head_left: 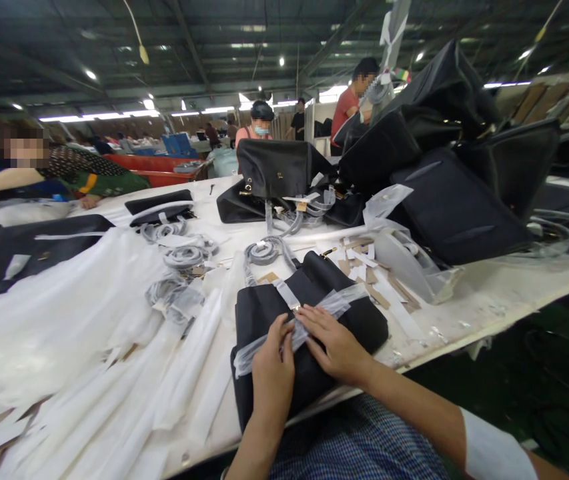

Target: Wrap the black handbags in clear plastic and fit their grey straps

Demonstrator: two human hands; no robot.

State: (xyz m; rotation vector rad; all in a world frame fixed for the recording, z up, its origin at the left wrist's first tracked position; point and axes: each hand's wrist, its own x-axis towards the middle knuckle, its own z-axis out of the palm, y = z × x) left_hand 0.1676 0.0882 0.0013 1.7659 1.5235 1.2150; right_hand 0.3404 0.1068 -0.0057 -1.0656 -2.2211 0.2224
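Observation:
A black handbag (314, 380) lies in front of me at the table's edge. A clear plastic strip (257, 352) runs across its front, and a pale wrapped tab (287, 293) comes down to a small metal clasp. My left hand (273, 367) bends its fingers and thumb together over the strip, just below the clasp. My right hand (337, 343) lies with fingers stretched out on the strip and bag, fingertips beside the clasp. Behind the bag, a coiled grey wrapped strap (263, 251) rests on the table.
Black bags (459, 207) are piled high at the right, with another black bag (44, 250) at the left. White wrapping sheets (64, 313) spread over the left side. Paper scraps (371, 270) lie right of my bag. A co-worker's arm (4, 183) reaches in at the far left.

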